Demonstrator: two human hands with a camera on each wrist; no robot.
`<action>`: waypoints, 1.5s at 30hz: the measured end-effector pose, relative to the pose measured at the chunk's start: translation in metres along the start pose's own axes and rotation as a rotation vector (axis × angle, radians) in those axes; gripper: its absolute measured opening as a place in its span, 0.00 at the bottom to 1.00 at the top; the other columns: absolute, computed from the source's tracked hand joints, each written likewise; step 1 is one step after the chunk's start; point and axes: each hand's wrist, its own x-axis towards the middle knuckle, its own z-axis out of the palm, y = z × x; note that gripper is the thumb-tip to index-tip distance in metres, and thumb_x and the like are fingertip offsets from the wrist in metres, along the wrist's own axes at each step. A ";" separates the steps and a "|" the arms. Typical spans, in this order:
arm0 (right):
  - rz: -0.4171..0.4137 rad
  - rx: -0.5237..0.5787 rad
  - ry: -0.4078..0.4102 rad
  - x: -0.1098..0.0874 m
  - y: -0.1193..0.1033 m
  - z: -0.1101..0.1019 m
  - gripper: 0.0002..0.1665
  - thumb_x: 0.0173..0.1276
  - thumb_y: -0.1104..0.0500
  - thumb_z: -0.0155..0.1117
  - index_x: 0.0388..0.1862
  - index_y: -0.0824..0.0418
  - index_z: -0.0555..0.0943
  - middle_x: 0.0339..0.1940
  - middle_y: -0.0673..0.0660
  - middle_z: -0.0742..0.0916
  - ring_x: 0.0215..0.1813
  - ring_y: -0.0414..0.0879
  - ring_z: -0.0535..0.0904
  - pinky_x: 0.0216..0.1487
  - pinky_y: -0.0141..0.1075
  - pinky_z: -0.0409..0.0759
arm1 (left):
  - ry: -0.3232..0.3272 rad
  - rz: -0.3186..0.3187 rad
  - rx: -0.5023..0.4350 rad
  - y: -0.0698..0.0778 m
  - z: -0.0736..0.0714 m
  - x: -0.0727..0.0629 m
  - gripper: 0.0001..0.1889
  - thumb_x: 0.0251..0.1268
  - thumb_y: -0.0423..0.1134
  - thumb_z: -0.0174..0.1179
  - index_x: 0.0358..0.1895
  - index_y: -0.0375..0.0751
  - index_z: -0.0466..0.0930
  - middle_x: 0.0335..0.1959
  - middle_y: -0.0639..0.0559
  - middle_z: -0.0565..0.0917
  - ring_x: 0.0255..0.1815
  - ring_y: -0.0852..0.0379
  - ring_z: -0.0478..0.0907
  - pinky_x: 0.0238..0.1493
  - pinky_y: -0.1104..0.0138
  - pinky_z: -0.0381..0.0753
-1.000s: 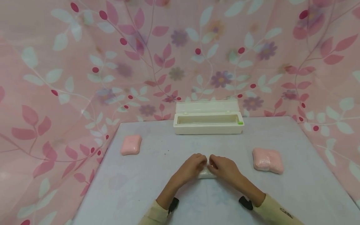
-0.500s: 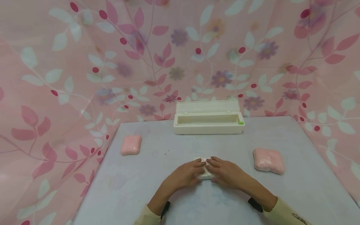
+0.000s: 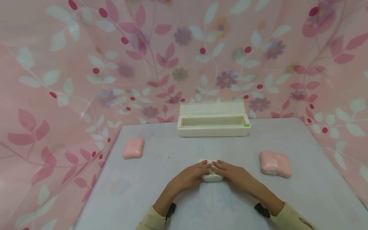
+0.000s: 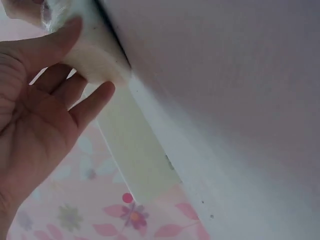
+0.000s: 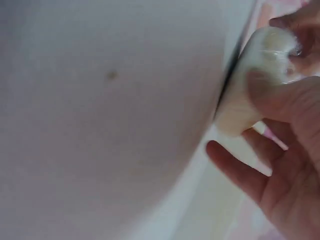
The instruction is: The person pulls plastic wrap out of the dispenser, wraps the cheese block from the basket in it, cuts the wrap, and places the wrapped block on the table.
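A small white block wrapped in shiny clear film (image 3: 212, 178) lies on the table between both hands. My left hand (image 3: 189, 176) holds its left side, fingers over the top. From the right, my right hand (image 3: 237, 177) holds it in much the same way. In the left wrist view, the left thumb presses the near face of the block (image 4: 95, 50), with several fingers spread behind it. The right wrist view has the right thumb on the block (image 5: 242, 102), and the index finger stands a little apart from it.
A long cream box (image 3: 214, 132) with a raised lid and a green slider stands at the table's back edge. One pink wrapped packet (image 3: 134, 148) lies at the left, another pink packet (image 3: 275, 164) at the right. Floral pink cloth (image 3: 184, 64) hangs behind.
One second ago the fingers were curled in together at the block's far side. They have since spread out over its top, and more of the block shows.
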 end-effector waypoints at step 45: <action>0.157 0.142 0.025 -0.005 0.000 -0.020 0.27 0.45 0.54 0.83 0.39 0.49 0.74 0.47 0.47 0.82 0.47 0.43 0.78 0.48 0.43 0.77 | 0.176 -0.140 0.214 0.043 -0.003 -0.007 0.15 0.59 0.43 0.71 0.48 0.46 0.82 0.53 0.54 0.80 0.52 0.57 0.78 0.44 0.68 0.79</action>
